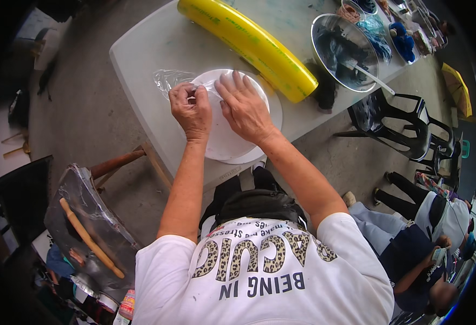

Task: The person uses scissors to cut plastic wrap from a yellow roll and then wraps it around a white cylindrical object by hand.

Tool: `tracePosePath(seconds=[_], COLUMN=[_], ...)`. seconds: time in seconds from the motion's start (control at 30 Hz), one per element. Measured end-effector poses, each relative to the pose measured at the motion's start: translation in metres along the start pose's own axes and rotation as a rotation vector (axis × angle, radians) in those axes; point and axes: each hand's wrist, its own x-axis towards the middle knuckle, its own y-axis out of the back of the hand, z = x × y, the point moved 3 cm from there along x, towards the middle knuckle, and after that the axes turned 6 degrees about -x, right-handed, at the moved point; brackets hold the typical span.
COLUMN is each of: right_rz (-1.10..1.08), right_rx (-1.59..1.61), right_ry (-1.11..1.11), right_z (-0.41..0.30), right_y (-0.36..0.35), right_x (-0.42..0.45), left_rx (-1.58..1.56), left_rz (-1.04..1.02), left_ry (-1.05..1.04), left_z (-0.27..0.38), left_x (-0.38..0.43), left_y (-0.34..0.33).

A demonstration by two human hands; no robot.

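A round white board or plate (229,142) lies on the table, with a larger white disc (277,122) partly showing beneath it. Clear plastic film (168,79) runs over its top and bunches up beyond the left edge. My left hand (191,109) pinches the film between thumb and fingers near that edge. Flat on the round surface, my right hand (244,103) presses with its fingers spread. Just beyond both hands lies a long yellow roll of plastic wrap (254,44) with green print.
A steel bowl (343,53) smeared with dark paste holds a white-handled spatula (370,75). Black plastic chairs (400,126) stand right of the table (148,48). At left, a rolling pin (91,239) rests on a plastic-covered surface (65,252). Other people (408,252) stand at lower right.
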Motion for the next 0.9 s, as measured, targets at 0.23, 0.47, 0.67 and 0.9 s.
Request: tracePosePath(seconds=[0.23,0.47,0.67,0.9], right_rz=[-0.074,-0.154,-0.207,-0.281], right_rx=[-0.038,-0.052,-0.079,-0.023], right_ry=[0.059,0.081,0.105,0.187], right_z=[-0.001,-0.002,-0.003,-0.010], right_y=[0.001,-0.002,-0.007,-0.005], right_x=[0.000,0.000,0.001,0.002], left_rx=[-0.035,-0.089,-0.121,-0.316], left_rz=[0.046,0.086,0.102,0.114], left_ry=[0.002,-0.070,-0.083,0.093], left_z=[-0.003,-0.003,-0.010,-0.023], left_x=[-0.002,-0.001,-0.001,0.000], left_y=[0.002,0.001,0.001,0.003])
